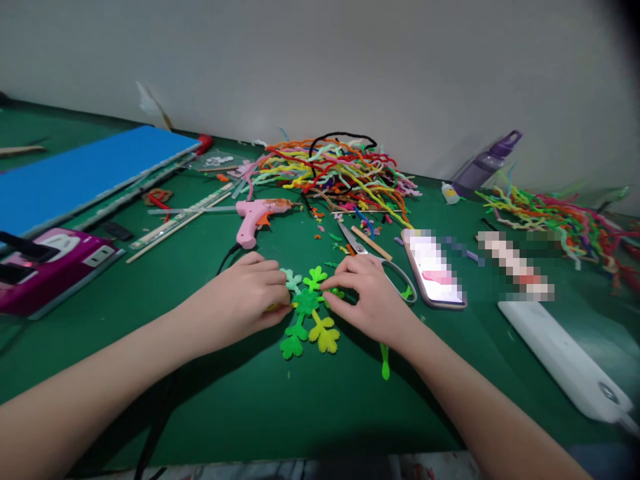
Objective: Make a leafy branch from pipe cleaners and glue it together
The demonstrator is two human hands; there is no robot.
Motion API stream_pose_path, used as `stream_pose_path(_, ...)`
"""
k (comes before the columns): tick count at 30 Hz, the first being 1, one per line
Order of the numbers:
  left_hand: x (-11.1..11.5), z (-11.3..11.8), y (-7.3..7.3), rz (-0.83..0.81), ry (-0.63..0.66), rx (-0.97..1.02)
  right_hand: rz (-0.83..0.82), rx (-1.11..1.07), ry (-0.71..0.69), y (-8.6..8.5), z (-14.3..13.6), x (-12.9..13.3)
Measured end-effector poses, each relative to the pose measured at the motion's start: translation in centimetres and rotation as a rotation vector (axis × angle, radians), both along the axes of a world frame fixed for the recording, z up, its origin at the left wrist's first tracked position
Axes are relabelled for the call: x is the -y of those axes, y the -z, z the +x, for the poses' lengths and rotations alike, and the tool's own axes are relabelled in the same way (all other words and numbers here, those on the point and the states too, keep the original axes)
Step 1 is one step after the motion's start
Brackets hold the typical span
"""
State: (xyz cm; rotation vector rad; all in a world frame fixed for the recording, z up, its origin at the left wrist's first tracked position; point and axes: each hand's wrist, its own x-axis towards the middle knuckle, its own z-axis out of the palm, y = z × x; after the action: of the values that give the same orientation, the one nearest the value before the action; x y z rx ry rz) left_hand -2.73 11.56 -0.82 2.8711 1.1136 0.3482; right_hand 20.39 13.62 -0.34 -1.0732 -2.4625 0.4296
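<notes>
A pipe-cleaner snowflake (307, 305) in greens and yellow, with leaf-shaped arms around a round centre, lies between my hands. My left hand (253, 290) grips its left side with curled fingers, which hide the arm there; a bit of yellow shows under them. On the other side, my right hand (367, 293) pinches the edge near the upper right arm between thumb and index finger. Scissors (400, 277) lie open just behind my right hand. A light-green pipe-cleaner piece (385, 362) pokes out below the right wrist.
A pink glue gun (254, 220) lies behind my left hand, its cord running forward. Pipe cleaners (340, 170) heap against the wall. Rightward are a lit phone (434, 270), a white power strip (560, 360) and a purple bottle (483, 167). A magenta power box (65, 267) stands left.
</notes>
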Motion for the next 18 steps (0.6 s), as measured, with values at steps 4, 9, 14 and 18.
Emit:
stream_pose_path(4, 0.03, -0.04, 0.04, -0.003, -0.003, 0.005, -0.054, 0.019, 0.017, 0.19, -0.1, 0.0)
stream_pose_path(9, 0.0, -0.01, 0.07, -0.015, 0.0, 0.003, -0.1, 0.022, 0.0, 0.27, -0.28, 0.17)
stream_pose_path(14, -0.03, 0.01, 0.08, -0.009, -0.001, -0.002, -0.115, 0.016, -0.014, 0.34, -0.12, 0.25)
stream_pose_path(18, -0.05, 0.05, 0.08, -0.002, 0.011, -0.005, -0.113, 0.012, -0.019, 0.33, -0.22, 0.17)
